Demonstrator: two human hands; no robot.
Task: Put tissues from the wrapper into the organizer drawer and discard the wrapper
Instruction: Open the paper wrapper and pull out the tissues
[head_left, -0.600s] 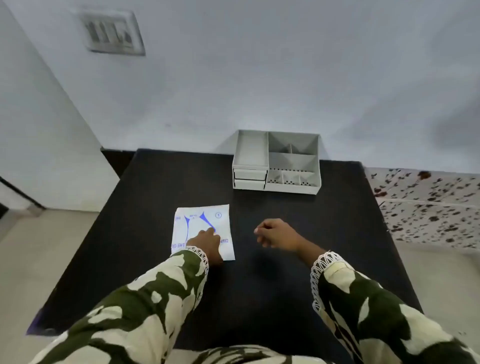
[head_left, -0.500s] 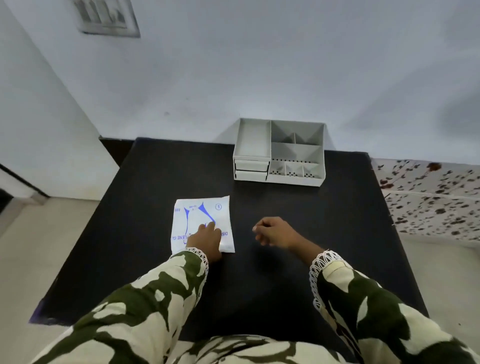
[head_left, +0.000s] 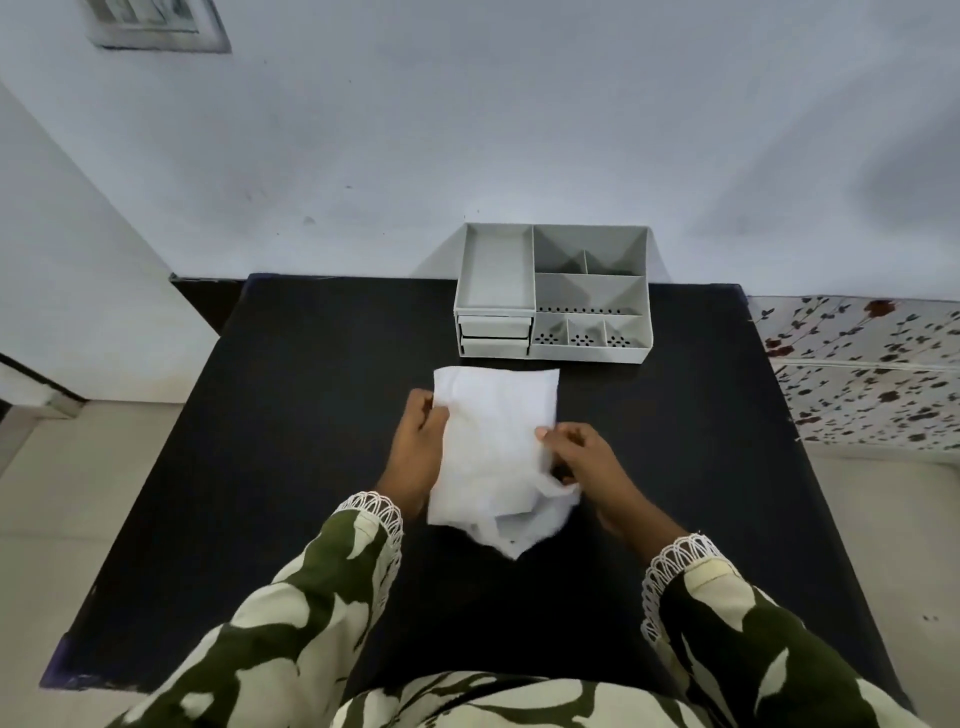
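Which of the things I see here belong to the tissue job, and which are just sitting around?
Part of the job:
- white wrapper pack, held by both hands
- left hand and right hand
- grey organizer with two closed drawers

Just there:
- black table
- wall switch plate
- floral cloth at right

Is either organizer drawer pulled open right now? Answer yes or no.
No: both drawers sit flush in the organizer front, while both hands hold the white wrapper in front of it.

Both sleeves (head_left: 291, 597) are olive green with cream camouflage blotches, cuffs (head_left: 374, 512) trimmed with white looped lace.
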